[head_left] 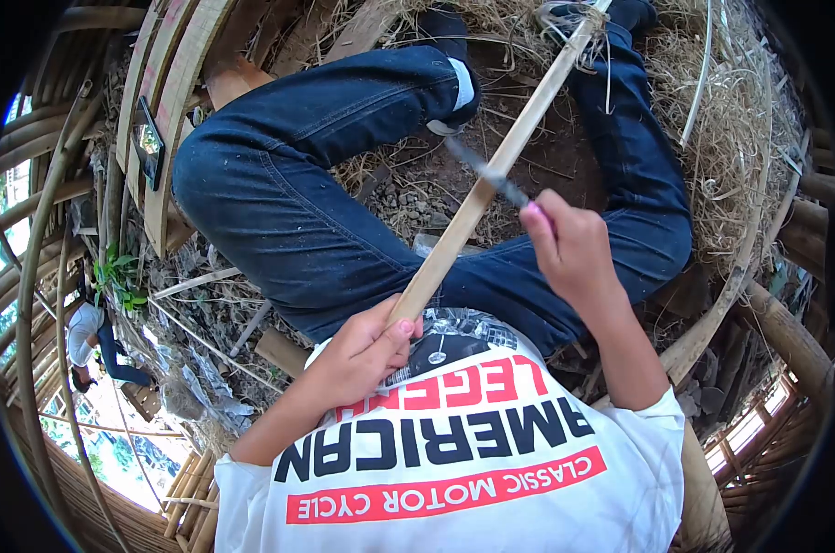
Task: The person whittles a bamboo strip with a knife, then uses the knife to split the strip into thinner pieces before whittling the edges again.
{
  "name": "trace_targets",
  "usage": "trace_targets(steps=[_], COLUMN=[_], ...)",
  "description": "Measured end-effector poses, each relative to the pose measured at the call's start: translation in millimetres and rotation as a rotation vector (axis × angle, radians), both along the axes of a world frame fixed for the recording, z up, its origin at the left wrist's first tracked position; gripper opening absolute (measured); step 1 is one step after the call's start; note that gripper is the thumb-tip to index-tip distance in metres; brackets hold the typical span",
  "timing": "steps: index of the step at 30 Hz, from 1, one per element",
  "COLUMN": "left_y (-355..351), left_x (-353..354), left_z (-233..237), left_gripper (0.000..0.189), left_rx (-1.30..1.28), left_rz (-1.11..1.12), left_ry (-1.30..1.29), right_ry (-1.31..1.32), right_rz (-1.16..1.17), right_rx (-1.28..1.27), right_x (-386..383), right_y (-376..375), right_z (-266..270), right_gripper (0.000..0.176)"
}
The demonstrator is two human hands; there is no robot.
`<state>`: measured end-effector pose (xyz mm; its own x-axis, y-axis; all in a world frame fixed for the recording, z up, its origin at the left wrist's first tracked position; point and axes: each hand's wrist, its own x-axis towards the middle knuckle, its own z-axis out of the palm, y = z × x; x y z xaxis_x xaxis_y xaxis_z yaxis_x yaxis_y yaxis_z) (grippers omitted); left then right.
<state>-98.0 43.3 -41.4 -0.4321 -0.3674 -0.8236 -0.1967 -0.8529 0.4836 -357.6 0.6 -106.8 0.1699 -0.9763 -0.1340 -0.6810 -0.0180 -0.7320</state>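
Observation:
A long, pale bamboo strip [463, 226] slants from my lap up to the top right of the view. Its near end is gripped by my left hand [367, 350], fingers wrapped round it and thumb on top. My right hand [565, 241] is closed on the handle of a knife [496, 180]. The blade, blurred a little, lies across the middle of the strip. Thin shavings [588, 41] cling to the strip's far part, near my foot.
Curved wooden slats [173, 101] stand at the upper left, with a phone [148, 143] on them. Dry shavings [712, 138] heap at the right. Another person [87, 332] is far left, beyond a green plant [115, 276]. Bamboo poles [790, 336] lie at the right.

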Motion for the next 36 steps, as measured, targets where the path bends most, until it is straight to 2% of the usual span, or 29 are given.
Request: trace_targets(steps=[2, 6, 9, 12, 16, 18, 20, 22, 27, 31, 34, 36], left_y=[-2.9, -1.9, -0.5, -2.0, 1.2, -2.7, -0.4, 2.7, 0.2, 2.0, 4.0, 5.0], left_x=[0.7, -3.1, -6.9, -5.9, -3.7, -4.9, -4.1, -4.3, -8.6, -6.5, 0.6, 2.6], left_z=[1.0, 0.9, 0.2, -0.5, 1.7, 2.9, -0.3, 0.5, 2.3, 1.4, 3.1, 4.8], left_gripper=[0.018, 0.020, 0.022, 0.021, 0.023, 0.023, 0.022, 0.021, 0.021, 0.021, 0.021, 0.020], left_rx=[0.118, 0.156, 0.013, 0.025, -0.018, 0.052, 0.049, 0.053, -0.069, -0.071, -0.091, 0.041], left_rz=[0.095, 0.075, -0.004, -0.020, -0.030, 0.023, 0.015, 0.005, -0.099, -0.088, -0.084, 0.014], left_ry=[0.122, 0.144, 0.066, 0.040, 0.025, 0.042, 0.072, 0.097, -0.061, -0.050, -0.048, -0.022], right_ry=[-0.038, -0.144, -0.132, -0.091, 0.067, 0.046, -0.004, -0.084, -0.100, -0.077, 0.150, 0.134], right_rz=[0.058, 0.172, 0.145, 0.131, -0.024, -0.029, 0.017, 0.183, 0.228, 0.227, -0.011, 0.009], right_rx=[0.020, 0.021, -0.031, -0.040, -0.026, -0.031, 0.005, -0.031, -0.058, -0.107, -0.051, -0.096], right_x=[9.9, 35.8, 38.2, 33.2, 0.1, -3.0, 9.3, 32.9, 38.6, 35.9, 6.0, -10.1], right_y=[11.8, 38.7, 41.3, 35.9, 15.8, 11.9, 16.6, 30.8, 35.5, 32.1, 13.4, 3.2], right_z=[16.5, 19.9, 8.0, 2.2, -20.6, -19.8, 0.2, 17.3, 0.5, -5.1, -28.3, -41.7], right_gripper=[0.029, 0.032, 0.034, 0.035, 0.035, 0.034, 0.033, 0.034, 0.038, 0.037, 0.035, 0.034])
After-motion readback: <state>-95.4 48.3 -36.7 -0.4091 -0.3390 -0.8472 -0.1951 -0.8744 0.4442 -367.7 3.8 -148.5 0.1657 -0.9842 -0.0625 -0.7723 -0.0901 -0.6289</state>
